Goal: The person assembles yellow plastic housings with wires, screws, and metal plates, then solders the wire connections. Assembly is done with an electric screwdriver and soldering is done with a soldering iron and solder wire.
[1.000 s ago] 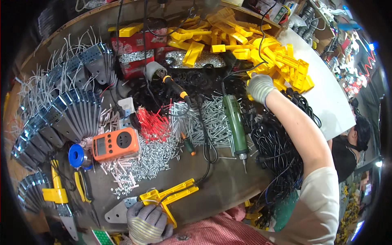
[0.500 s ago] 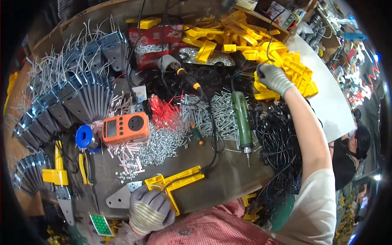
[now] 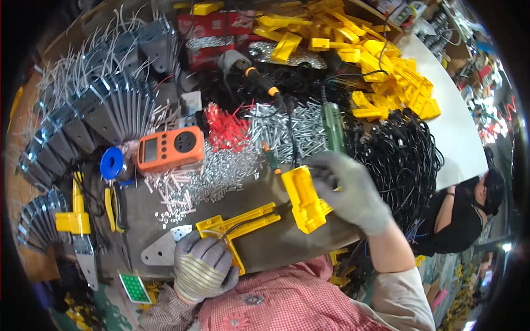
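My left hand (image 3: 203, 269), in a grey glove with yellow stripes, is closed on the near end of a yellow T-shaped plastic housing (image 3: 256, 219) lying on the bench. A black cable runs along inside this housing, and a grey metal bracket (image 3: 160, 254) sticks out from its left side. In my gloved right hand (image 3: 356, 193) is another yellow plastic housing piece (image 3: 301, 193), raised above the bench just right of the first. My right fingertips are partly hidden behind my glove and the piece.
Loose screws (image 3: 215, 179), an orange meter (image 3: 170, 149) and a green electric screwdriver (image 3: 333, 127) lie beyond my hands. Black cables (image 3: 395, 160) are heaped at right, yellow housings (image 3: 397, 83) behind them. Pliers (image 3: 115, 207) and metal brackets (image 3: 83, 138) stand left. A person (image 3: 461, 215) sits at right.
My right hand has come back from the far yellow heap toward the left hand, bringing a yellow housing piece. My left hand stays on the T-shaped housing. The whole view has shifted slightly.
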